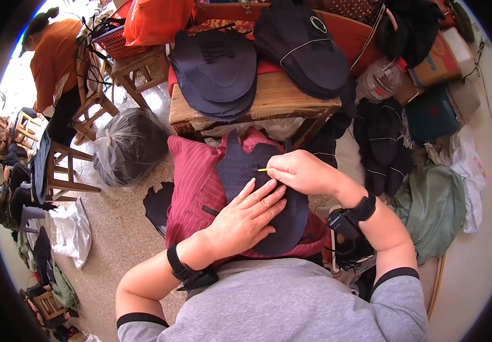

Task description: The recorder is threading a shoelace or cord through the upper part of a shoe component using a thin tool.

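A dark navy piece of textured fabric with an irregular outline lies across my lap, over a red striped cloth. My left hand rests flat on the fabric, its fingers stretched out toward the upper right. Just beyond those fingertips, my right hand pinches a thin yellow tool. The yellow tip points left and meets the fabric, or lies very close over it. What kind of tool it is, I cannot tell, as my fingers cover most of it.
Ahead stands a wooden bench bearing a stack of dark rounded fabric pieces and a tied dark bundle. A grey plastic bag sits on the floor at left, near a wooden stool. Another person bends at the far left.
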A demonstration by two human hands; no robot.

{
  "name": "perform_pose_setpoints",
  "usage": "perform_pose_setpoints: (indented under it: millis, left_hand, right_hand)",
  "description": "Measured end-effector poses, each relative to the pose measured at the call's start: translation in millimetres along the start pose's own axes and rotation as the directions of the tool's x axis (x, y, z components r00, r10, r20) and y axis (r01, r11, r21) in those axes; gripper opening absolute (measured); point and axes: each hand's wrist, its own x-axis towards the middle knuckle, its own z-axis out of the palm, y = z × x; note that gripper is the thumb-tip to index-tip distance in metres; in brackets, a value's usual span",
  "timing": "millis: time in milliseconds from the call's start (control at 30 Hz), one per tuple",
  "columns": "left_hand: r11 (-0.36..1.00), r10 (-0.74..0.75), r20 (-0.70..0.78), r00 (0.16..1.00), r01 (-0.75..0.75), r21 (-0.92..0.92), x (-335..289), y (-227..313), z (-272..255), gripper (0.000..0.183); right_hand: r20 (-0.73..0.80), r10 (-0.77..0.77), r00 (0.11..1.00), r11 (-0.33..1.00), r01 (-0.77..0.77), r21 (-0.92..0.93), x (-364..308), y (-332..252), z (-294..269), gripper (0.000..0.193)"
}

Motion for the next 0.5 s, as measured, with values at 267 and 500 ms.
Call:
perform_pose_setpoints:
  millis: [267, 500]
  left_hand:
    - [1.0, -0.02, 0.009, 1.0, 0.02, 0.006, -1, 4, 3, 0.069]
    - [1.0, -0.022, -0.039, 0.999, 0.022, -0.01, -3, 5, 4, 0.068]
  right_hand:
    - [-0.112, -0.063, 0.992, 0.913, 0.012, -0.407, -2, -18, 13, 0.02]
    - [-0.174, -0.041, 0.984, 0.912, -0.034, -0.409, -33, -14, -7, 0.019]
